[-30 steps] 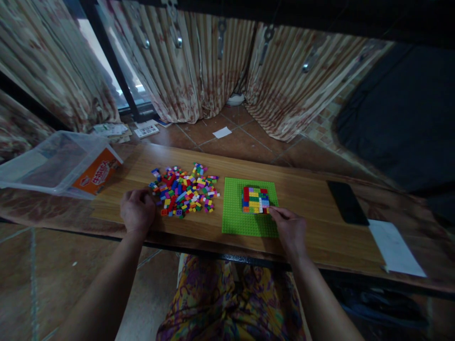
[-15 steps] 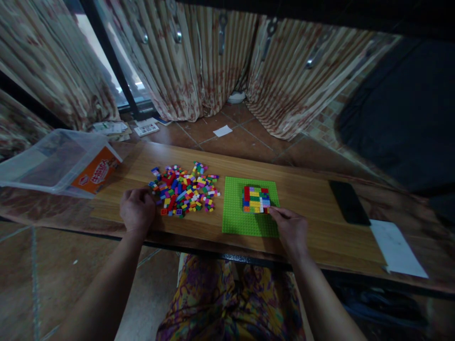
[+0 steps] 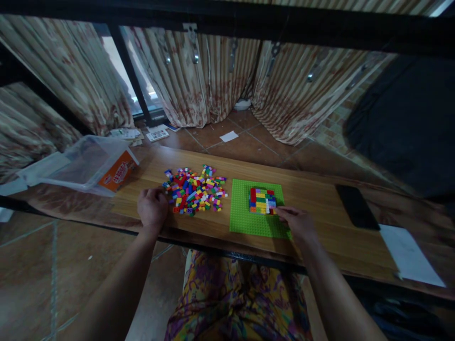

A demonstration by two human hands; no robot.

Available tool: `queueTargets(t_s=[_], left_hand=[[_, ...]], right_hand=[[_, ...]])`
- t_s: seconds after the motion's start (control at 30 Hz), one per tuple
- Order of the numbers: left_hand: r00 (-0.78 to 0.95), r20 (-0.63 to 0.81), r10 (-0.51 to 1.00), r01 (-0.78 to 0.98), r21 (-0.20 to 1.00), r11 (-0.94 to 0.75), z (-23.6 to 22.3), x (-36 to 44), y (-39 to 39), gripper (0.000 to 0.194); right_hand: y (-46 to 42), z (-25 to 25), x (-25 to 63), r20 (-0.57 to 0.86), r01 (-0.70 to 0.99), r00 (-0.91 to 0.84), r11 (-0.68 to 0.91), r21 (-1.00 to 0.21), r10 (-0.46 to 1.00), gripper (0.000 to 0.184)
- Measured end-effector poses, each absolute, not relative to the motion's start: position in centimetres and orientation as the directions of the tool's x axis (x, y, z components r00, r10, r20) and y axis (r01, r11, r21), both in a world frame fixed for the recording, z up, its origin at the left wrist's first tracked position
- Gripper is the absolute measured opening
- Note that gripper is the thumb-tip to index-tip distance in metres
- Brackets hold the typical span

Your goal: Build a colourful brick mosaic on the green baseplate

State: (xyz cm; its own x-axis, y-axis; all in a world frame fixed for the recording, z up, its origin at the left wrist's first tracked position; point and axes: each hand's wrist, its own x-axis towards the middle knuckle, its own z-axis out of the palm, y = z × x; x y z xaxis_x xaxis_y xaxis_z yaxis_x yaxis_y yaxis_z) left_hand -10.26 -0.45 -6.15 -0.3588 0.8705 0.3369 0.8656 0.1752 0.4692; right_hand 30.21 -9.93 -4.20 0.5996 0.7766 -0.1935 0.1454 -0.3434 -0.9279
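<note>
My right hand [image 3: 298,222] pinches at the near right corner of a small multicoloured block of toy bricks [image 3: 261,201], where a red toy brick [image 3: 272,211] shows at the fingertips. This block stands on a green studded baseplate [image 3: 240,222]. At the left edge of a loose pile of toy bricks [image 3: 195,189] rests my left hand [image 3: 152,208], its fingers curled in. Whatever lies under those fingers is hidden.
A clear plastic bin [image 3: 81,161] with an orange label stands at the left of the wooden table [image 3: 213,232]. To the right lie a black phone [image 3: 356,207] and a white sheet of paper [image 3: 408,253]. Curtains [image 3: 213,80] hang beyond the table.
The whole view has shifted, so the table's things appear farther right. My right hand stays at the block's corner, and my left hand stays beside the pile.
</note>
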Motion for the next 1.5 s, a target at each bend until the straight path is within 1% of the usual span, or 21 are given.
queueTargets(t_s=[0.1,0.17,0.2,0.27,0.37,0.43,0.47,0.57,0.73,0.87,1.2,1.3,1.4,1.5], left_hand=[[-0.359,0.353,0.864,0.867,0.470,0.168,-6.4,-10.3,-0.4,0.023],[-0.361,0.366,0.858,0.867,0.471,0.163,-6.6,-10.3,-0.4,0.023],[-0.359,0.371,0.856,0.868,0.471,0.160,-6.7,-10.3,-0.4,0.023],[-0.358,0.375,0.855,0.870,0.467,0.159,-6.8,-10.4,-0.3,0.022],[-0.356,0.374,0.857,0.871,0.464,0.159,-6.9,-10.4,-0.3,0.021],[-0.354,0.372,0.858,0.869,0.469,0.156,-6.9,-10.4,-0.3,0.021],[-0.354,0.372,0.858,0.868,0.472,0.154,-6.9,-10.4,-0.3,0.021],[-0.353,0.378,0.856,0.869,0.472,0.150,-6.8,-10.4,-0.4,0.021],[-0.355,0.375,0.856,0.866,0.476,0.151,-6.7,-10.3,-0.5,0.021],[-0.367,0.371,0.853,0.859,0.488,0.157,-6.7,-10.2,-0.6,0.021],[-0.368,0.368,0.854,0.861,0.481,0.164,-6.9,-10.2,-0.5,0.021],[-0.367,0.365,0.856,0.858,0.488,0.161,-6.8,-10.2,-0.5,0.021],[-0.356,0.364,0.861,0.862,0.483,0.152,-6.8,-10.2,-0.5,0.020],[-0.354,0.370,0.859,0.864,0.481,0.149,-6.8,-10.2,-0.5,0.020]], right_hand=[[-10.7,-3.7,29.4,-0.131,0.119,0.685,-0.288,-0.950,0.716,0.033],[-11.3,-3.1,28.1,-0.054,0.163,0.703,-0.234,-0.958,0.709,0.029],[-11.6,-2.8,27.2,-0.011,0.200,0.679,-0.199,-0.959,0.734,0.027],[-12.0,-2.2,25.1,0.068,0.275,0.593,-0.123,-0.954,0.803,0.025],[-12.0,-2.0,21.7,0.164,0.411,0.340,0.010,-0.912,0.926,0.020],[-11.5,-2.2,19.6,0.189,0.497,0.190,0.071,-0.865,0.963,0.019],[-11.2,-2.3,18.7,0.191,0.531,0.142,0.088,-0.843,0.971,0.018],[-9.9,-2.9,16.5,0.209,0.609,0.058,0.131,-0.782,0.976,0.018],[-7.4,-3.9,14.0,0.278,0.713,-0.066,0.240,-0.659,0.958,0.018],[-6.6,-4.7,13.5,0.281,0.763,-0.102,0.256,-0.593,0.954,0.019],[-6.2,-4.9,16.3,0.300,0.798,0.005,0.177,-0.576,0.954,0.027],[-5.7,-4.7,16.2,0.273,0.812,-0.033,0.185,-0.553,0.961,0.026],[-5.2,-4.6,15.7,0.234,0.844,-0.095,0.203,-0.496,0.968,0.024],[-4.8,-4.6,15.4,0.204,0.864,-0.110,0.195,-0.464,0.973,0.022]])
